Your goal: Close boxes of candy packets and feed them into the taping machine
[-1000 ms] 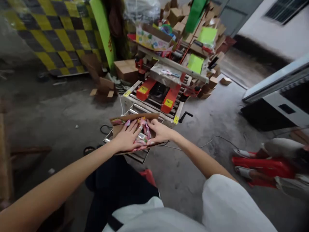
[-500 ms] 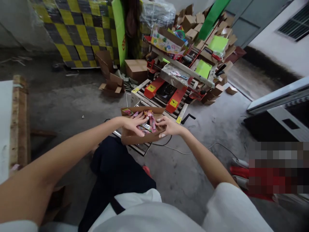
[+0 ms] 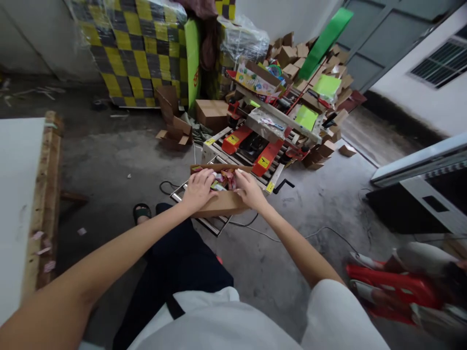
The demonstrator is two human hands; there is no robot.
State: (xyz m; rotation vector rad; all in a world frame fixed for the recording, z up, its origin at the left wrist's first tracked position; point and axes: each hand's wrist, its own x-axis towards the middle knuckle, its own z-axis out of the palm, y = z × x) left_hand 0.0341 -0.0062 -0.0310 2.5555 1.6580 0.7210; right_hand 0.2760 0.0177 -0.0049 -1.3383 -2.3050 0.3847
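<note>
Both hands sit further over the near side of the box than half a second ago; then they were spread on the packets, now they are drawn in, and the box shows more of its front wall.

Cardboard box [image 3: 222,204] rests on the near end of the roller conveyor [image 3: 204,221], its top open and its long side facing me. It is full of small pink and multicolour packets [image 3: 224,179], heaped to rim level.

Left hand [image 3: 199,189]: fingers curled over the near-left rim, palm down, touching the packets and the box edge. Can't tell whether it is pinching one packet or just pressing. Right hand [image 3: 249,190]: fingers extended into the near-right part of the box, tips on the packets, nothing closed in it that I can see.

Handling judgement:
- Packets look like light, glossy film, so probably slippery and loose; likely to slide if the box tilts.
- Box is thin corrugated with no lid on it, so the walls should flex. Taking it low on the two short ends or under the base seems best, not by the rim.
- Rollers underneath mean it should push easily, and may also creep by itself.

Taping machine [image 3: 251,143] with orange guards stands just past the box at the far end of the conveyor. Loose cartons [image 3: 302,53] are piled behind it.
</note>
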